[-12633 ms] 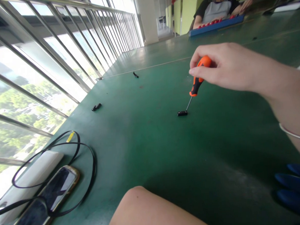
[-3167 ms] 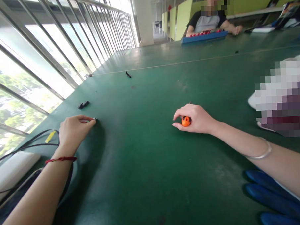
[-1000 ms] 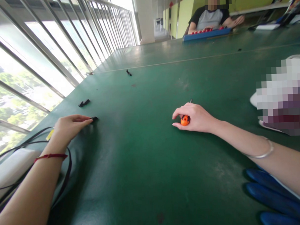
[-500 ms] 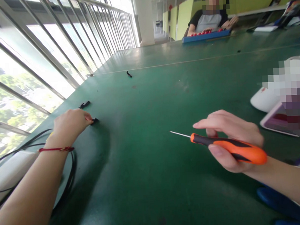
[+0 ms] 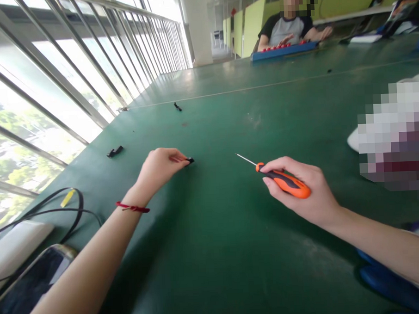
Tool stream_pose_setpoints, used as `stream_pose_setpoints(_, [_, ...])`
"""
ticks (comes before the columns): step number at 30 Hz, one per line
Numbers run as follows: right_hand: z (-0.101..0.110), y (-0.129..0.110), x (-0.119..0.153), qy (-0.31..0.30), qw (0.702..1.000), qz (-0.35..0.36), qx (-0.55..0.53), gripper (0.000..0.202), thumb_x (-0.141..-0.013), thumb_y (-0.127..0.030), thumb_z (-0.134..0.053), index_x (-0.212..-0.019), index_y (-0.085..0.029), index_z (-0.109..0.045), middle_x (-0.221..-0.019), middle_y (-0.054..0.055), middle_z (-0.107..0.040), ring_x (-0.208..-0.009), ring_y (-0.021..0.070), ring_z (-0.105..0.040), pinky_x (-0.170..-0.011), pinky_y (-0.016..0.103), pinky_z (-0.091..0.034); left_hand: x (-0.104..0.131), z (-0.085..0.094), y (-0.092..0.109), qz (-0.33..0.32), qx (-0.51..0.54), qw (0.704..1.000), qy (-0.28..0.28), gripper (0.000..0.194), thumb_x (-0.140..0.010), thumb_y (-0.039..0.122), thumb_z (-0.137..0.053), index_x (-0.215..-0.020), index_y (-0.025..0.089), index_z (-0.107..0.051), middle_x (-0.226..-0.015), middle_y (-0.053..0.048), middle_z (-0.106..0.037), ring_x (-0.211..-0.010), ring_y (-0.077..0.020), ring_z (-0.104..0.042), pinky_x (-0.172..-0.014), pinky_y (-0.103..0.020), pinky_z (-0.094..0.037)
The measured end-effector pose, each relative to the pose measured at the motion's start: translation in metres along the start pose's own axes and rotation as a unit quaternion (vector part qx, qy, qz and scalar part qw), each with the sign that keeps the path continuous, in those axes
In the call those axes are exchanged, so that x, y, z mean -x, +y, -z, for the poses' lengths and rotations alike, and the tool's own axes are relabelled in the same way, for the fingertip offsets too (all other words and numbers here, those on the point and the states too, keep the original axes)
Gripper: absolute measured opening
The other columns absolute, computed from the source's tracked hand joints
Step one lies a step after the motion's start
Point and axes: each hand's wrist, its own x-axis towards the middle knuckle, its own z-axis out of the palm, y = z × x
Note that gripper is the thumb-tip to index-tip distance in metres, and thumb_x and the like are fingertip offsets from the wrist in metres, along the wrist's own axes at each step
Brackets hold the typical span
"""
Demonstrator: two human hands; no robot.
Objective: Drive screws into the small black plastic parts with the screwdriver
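My left hand [image 5: 163, 166] pinches a small black piece [image 5: 190, 160] between thumb and fingertips, just above the green table [image 5: 213, 249]. An orange and black screwdriver [image 5: 290, 183] is in my right hand [image 5: 310, 189], its thin metal shaft pointing up and left toward the middle. The two hands are apart, and the screwdriver tip touches nothing. Another black part [image 5: 115, 152] lies on the table at the left, beyond my left wrist. A smaller black bit [image 5: 177, 106] lies farther back.
Black cables [image 5: 80, 199], a white box [image 5: 23, 239] and a phone [image 5: 34, 285] are at the near left. A metal railing [image 5: 121, 45] borders the left side. Across the table a person [image 5: 289, 28] sits behind a blue tray [image 5: 284, 51]. Blue handles [image 5: 384, 279] show at lower right.
My left hand has moved right with the black piece, uncovering the phone. My right hand has shifted left, changed its hold on the screwdriver, and its tip is higher.
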Motion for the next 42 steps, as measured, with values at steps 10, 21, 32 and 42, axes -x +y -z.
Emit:
stream_pose_setpoints(10, [0.003,0.009,0.0,0.017,0.999,-0.05,0.006,0.014,-0.078,-0.016,-0.059,-0.09,-0.021,-0.058,-0.086,0.001,-0.065,-0.072,0.0137,-0.062,-0.063,0.024,-0.049,-0.001,-0.077,0.087,-0.236,0.018,0.971,0.04,0.017,-0.083,0.026,-0.055,-0.089,0.023,-0.07,-0.092,-0.002,-0.068,-0.084,-0.0164,-0.061,-0.07,-0.027,-0.047])
stream_pose_setpoints(21, [0.01,0.001,0.0,0.068,0.997,0.032,0.019,0.012,-0.076,-0.01,-0.059,-0.076,-0.022,-0.055,-0.066,-0.003,-0.061,-0.053,0.0091,-0.056,-0.05,0.022,-0.045,-0.001,-0.084,0.08,-0.265,0.055,0.962,0.047,0.018,-0.086,0.028,-0.053,-0.09,0.022,-0.069,-0.092,0.0,-0.068,-0.087,-0.0157,-0.058,-0.076,-0.028,-0.046])
stream_pose_setpoints(32, [0.014,-0.002,0.001,0.076,0.995,0.06,0.041,0.012,-0.077,-0.012,-0.057,-0.075,-0.023,-0.054,-0.062,-0.002,-0.059,-0.051,0.0103,-0.054,-0.047,0.026,-0.042,-0.001,-0.085,0.082,-0.267,0.09,0.959,0.028,0.012,-0.08,0.022,-0.055,-0.086,0.021,-0.066,-0.09,0.0,-0.068,-0.086,-0.0159,-0.059,-0.078,-0.029,-0.048])
stream_pose_setpoints(42, [0.014,-0.002,0.002,0.075,0.994,0.063,0.052,0.013,-0.078,-0.011,-0.056,-0.075,-0.023,-0.054,-0.061,-0.002,-0.057,-0.05,0.0103,-0.052,-0.047,0.027,-0.041,0.002,-0.086,0.082,-0.282,0.041,0.957,0.049,0.013,-0.08,0.02,-0.053,-0.087,0.021,-0.064,-0.09,0.001,-0.067,-0.085,-0.0157,-0.059,-0.077,-0.028,-0.048])
